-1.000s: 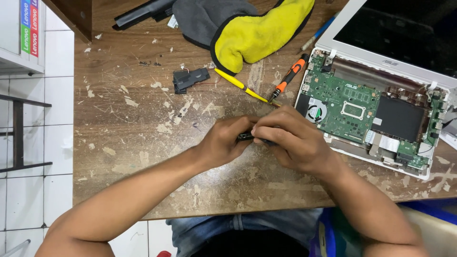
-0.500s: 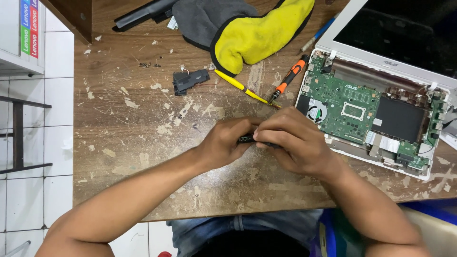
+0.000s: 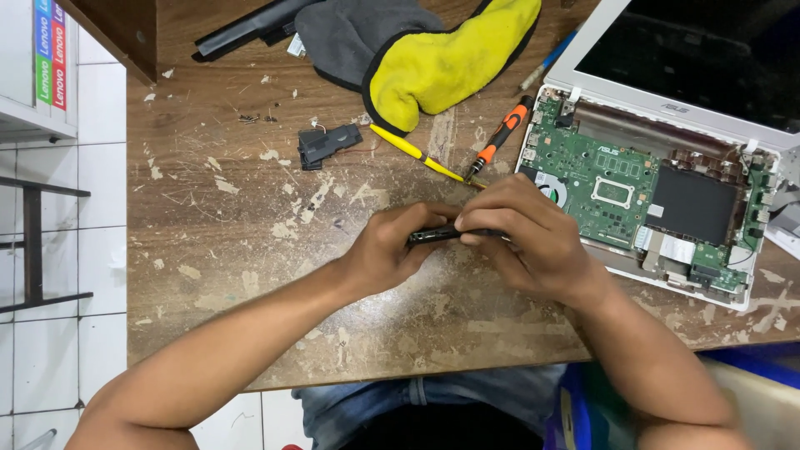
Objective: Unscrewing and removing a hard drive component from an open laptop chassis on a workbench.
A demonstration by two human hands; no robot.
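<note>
Head view, looking straight down: my left hand (image 3: 387,250) and right hand (image 3: 525,242) meet over the middle of the scratched, paint-flecked brown wooden table (image 3: 233,267), and between them I'm pinching a slim black bar-shaped part (image 3: 442,234) that lies roughly level, just above the tabletop. Left fingers curl tight around its left end, thumb on top; right fingers fold down over its right end, knuckles up, so only the short middle stretch shows. Both forearms come in from the near edge of the table, left one slanting in from the lower left, right one from the lower right. Open room: bare wood spreads wide to the left of my left hand, out to the table's left edge, and a clear band runs between my wrists and the near edge. To the right it's tight, the opened white laptop with its green circuit board exposed (image 3: 633,179) sits just beside my right knuckles. Just above my right hand lie a yellow-handled tool (image 3: 412,152) and an orange-and-black screwdriver (image 3: 500,137), tips nearly meeting. Farther up sit a small black plastic module with thin wires (image 3: 327,143) and a grey-and-yellow cloth (image 3: 417,54), well apart from my hands.
</note>
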